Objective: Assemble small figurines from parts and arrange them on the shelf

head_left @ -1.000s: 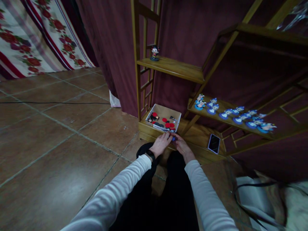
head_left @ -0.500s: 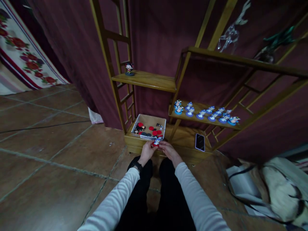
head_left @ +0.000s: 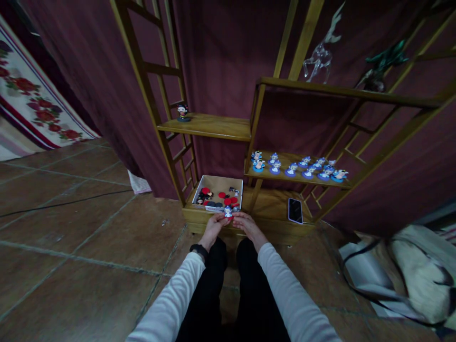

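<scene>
Dark curtain [head_left: 221,57] hangs behind the box [head_left: 223,182]. At the box's near side, a figurine [head_left: 228,212] stands upright on its red base [head_left: 230,218], pinched between left hand [head_left: 213,226] and right hand [head_left: 248,225], both equally near.

Maroon curtain [head_left: 221,57], tiled floor [head_left: 92,299]

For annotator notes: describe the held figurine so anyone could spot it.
On the wooden shelf unit, find the open box at lower left. Just in front, the left hand and right hand hold a blue-and-white figurine. Its red base sets it apart from the similar figurines shelved at right, whose bases are blue or purple.
</scene>
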